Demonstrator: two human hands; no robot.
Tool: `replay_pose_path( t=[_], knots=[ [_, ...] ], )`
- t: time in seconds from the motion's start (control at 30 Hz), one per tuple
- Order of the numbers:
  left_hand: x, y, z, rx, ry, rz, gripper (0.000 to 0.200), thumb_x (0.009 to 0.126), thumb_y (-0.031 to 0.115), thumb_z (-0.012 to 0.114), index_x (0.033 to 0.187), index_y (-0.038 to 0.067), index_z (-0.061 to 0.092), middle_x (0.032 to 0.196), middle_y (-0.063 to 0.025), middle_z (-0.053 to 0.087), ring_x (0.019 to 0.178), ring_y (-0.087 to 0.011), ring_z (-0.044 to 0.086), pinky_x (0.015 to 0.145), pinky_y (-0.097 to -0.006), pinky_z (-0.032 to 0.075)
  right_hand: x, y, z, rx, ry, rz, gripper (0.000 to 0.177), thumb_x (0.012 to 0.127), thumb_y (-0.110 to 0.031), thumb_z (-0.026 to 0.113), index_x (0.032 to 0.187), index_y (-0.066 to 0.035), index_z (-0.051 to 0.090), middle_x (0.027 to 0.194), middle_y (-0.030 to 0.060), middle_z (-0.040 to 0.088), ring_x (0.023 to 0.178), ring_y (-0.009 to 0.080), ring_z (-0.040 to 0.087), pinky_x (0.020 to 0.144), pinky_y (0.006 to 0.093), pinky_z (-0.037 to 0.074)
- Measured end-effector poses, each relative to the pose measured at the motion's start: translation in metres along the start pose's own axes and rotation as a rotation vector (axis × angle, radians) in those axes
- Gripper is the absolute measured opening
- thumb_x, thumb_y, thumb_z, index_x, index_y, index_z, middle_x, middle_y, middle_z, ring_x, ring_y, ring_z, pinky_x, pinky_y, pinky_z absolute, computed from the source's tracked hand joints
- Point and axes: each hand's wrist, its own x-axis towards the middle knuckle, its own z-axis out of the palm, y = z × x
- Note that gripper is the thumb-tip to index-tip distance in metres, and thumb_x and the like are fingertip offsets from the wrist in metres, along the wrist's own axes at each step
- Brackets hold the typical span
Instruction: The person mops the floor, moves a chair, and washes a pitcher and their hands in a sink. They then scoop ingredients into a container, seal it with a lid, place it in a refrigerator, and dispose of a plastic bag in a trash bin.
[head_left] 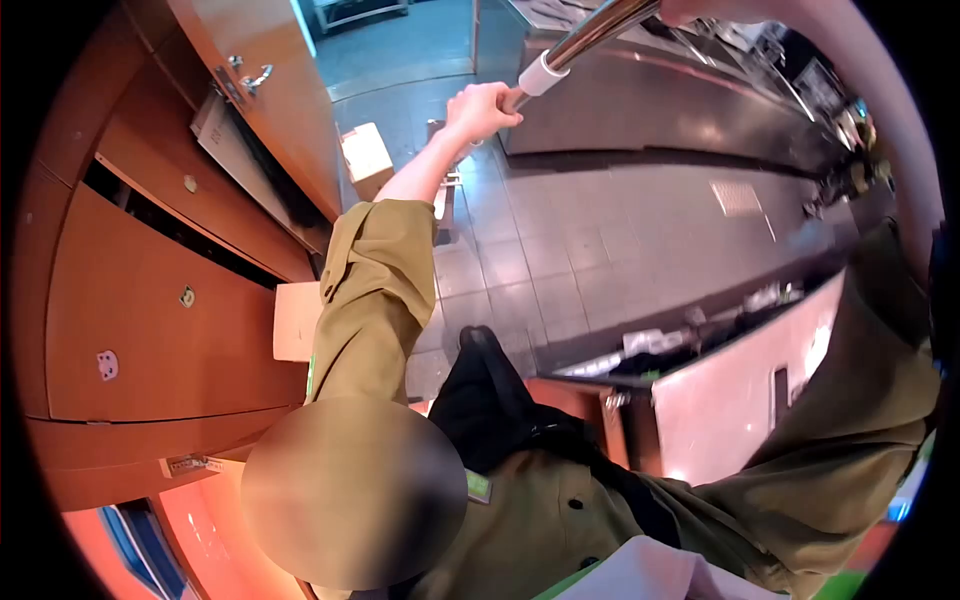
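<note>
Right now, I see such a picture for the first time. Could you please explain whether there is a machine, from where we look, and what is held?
No machine arm shows here: these are a person's two bare hands. The single picture comes from a camera worn on the head, looking forward and down, so you also see the person's own sleeve. The left hand has its fingers closed around a metal pole with a white collar. The right hand is at the pole's upper part, but the picture edge cuts it off, so I cannot tell its grip. Below is a tiled floor, with a box near a door.
</note>
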Motion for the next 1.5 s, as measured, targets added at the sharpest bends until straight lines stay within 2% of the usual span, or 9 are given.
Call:
replay_pose_path(
  t=[0.3, 0.53, 0.97, 1.13, 1.23, 1.3, 1.33, 1.43, 1.5],
  knots=[
    [0.180, -0.021, -0.046, -0.171, 0.040, 0.015, 0.043, 0.055, 0.033, 0.070, 0.090, 0.013, 0.058, 0.088, -0.0061, 0.059, 0.083, -0.0225, 0.056, 0.071, -0.0333, 0.044, 0.163, 0.117, -0.003, 0.020, -0.056, 0.060, 0.028, 0.067, -0.029, 0.060, 0.073, -0.002, 0.062, 0.066, 0.0127, 0.058, 0.066, 0.0254, 0.056, 0.060, 0.0335, 0.044],
    [0.325, -0.098, -0.038, -0.162, 0.036, 0.008, 0.054, 0.056, 0.030, 0.070, 0.103, 0.014, 0.049, 0.088, -0.0073, 0.059, 0.084, -0.0221, 0.058, 0.073, -0.0328, 0.044, 0.272, 0.087, 0.101, 0.067, 0.095, 0.099, 0.027, 0.068, -0.028, 0.059, 0.073, -0.002, 0.062, 0.065, 0.0120, 0.058, 0.065, 0.0248, 0.056, 0.060, 0.0332, 0.044],
    [0.628, -0.376, -0.077, -0.093, 0.401, -0.434, 0.076, 0.049, 0.040, 0.076, 0.110, 0.007, 0.043, 0.076, -0.0074, 0.059, 0.073, -0.0209, 0.059, 0.067, -0.0336, 0.047, 0.639, -0.053, 0.208, 0.081, 0.229, -0.116, 0.025, 0.069, -0.026, 0.057, 0.073, -0.002, 0.063, 0.066, 0.0110, 0.059, 0.064, 0.0236, 0.057, 0.060, 0.0326, 0.045],
    [0.750, -0.519, -0.088, -0.258, 0.513, -0.463, 0.052, 0.050, 0.037, 0.078, 0.082, 0.002, 0.055, 0.073, -0.0078, 0.060, 0.068, -0.0163, 0.059, 0.065, -0.0283, 0.047, 0.826, -0.078, 0.190, 0.063, 0.276, -0.138, 0.024, 0.069, -0.025, 0.056, 0.073, -0.002, 0.063, 0.066, 0.0107, 0.059, 0.064, 0.0231, 0.057, 0.060, 0.0325, 0.045],
    [0.848, -0.594, -0.062, -0.661, 0.777, -0.587, 0.050, 0.061, 0.026, 0.071, 0.099, 0.004, 0.048, 0.086, -0.0079, 0.050, 0.078, -0.0185, 0.051, 0.068, -0.0335, 0.046, 0.952, -0.051, 0.167, 0.061, 0.288, -0.158, 0.024, 0.070, -0.025, 0.055, 0.073, -0.002, 0.063, 0.066, 0.0105, 0.059, 0.064, 0.0228, 0.057, 0.060, 0.0323, 0.045],
    [0.890, -0.605, -0.070, -1.364, 0.787, -0.907, 0.045, 0.069, 0.017, 0.059, 0.109, 0.006, 0.040, 0.094, -0.0099, 0.042, 0.083, -0.0231, 0.044, 0.073, -0.0438, 0.044, 1.045, -0.010, 0.142, 0.095, 0.281, -0.139, 0.024, 0.070, -0.024, 0.055, 0.073, -0.002, 0.063, 0.066, 0.0103, 0.059, 0.064, 0.0227, 0.057, 0.060, 0.0323, 0.045],
    [0.917, -0.634, -0.065, -1.715, 0.698, -1.114, 0.039, 0.081, 0.024, 0.042, 0.112, 0.001, 0.037, 0.098, -0.0126, 0.049, 0.075, -0.0222, 0.047, 0.077, -0.0346, 0.041, 1.087, -0.003, 0.133, 0.107, 0.271, -0.125, 0.024, 0.070, -0.024, 0.055, 0.073, -0.002, 0.063, 0.066, 0.0103, 0.059, 0.064, 0.0226, 0.057, 0.060, 0.0322, 0.045],
    [1.013, -0.750, -0.042, -2.856, 0.683, -0.905, 0.039, 0.088, 0.025, 0.018, 0.113, 0.000, 0.036, 0.088, -0.0140, 0.054, 0.075, -0.0277, 0.052, 0.078, -0.0413, 0.041, 1.229, 0.039, 0.113, 0.137, 0.201, -0.095, 0.023, 0.070, -0.024, 0.054, 0.073, -0.002, 0.063, 0.066, 0.0100, 0.059, 0.064, 0.0223, 0.057, 0.060, 0.0321, 0.045],
    [1.071, -0.826, -0.027, -2.893, 0.446, -0.965, 0.037, 0.089, 0.025, 0.020, 0.108, -0.002, 0.038, 0.086, -0.0136, 0.053, 0.078, -0.0279, 0.052, 0.077, -0.0406, 0.042, 1.322, 0.058, 0.105, 0.129, 0.152, -0.089, 0.023, 0.070, -0.023, 0.054, 0.073, -0.002, 0.063, 0.066, 0.0099, 0.060, 0.064, 0.0221, 0.057, 0.060, 0.0320, 0.045]
  ],
)
